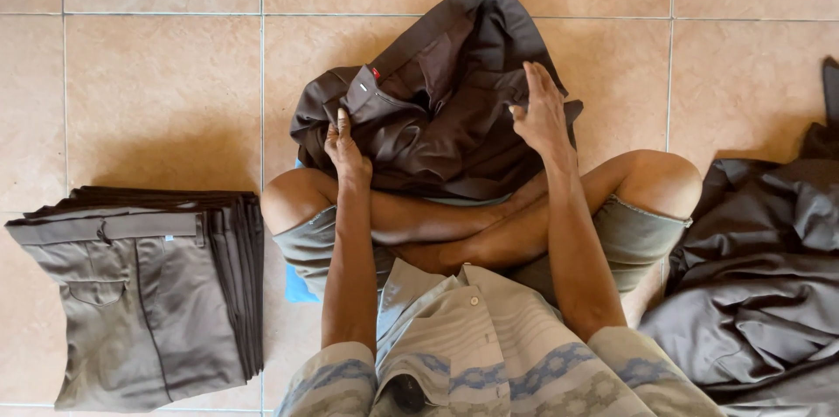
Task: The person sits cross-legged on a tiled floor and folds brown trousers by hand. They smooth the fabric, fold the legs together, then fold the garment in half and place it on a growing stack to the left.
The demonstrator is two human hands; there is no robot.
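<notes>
Both hands pinch the crumpled dark trousers [437,111]: left hand [345,150] at 9 o'clock on the waistband, right hand [542,115] at 3 o'clock, equally near

A tiled floor [157,76] carries a folded trouser stack [149,295] and, well apart, a loose garment heap [760,277].

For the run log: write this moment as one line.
left hand: grips dark brown trousers | right hand: grips same trousers | folded stack: floor, left | unfolded pile: right
</notes>
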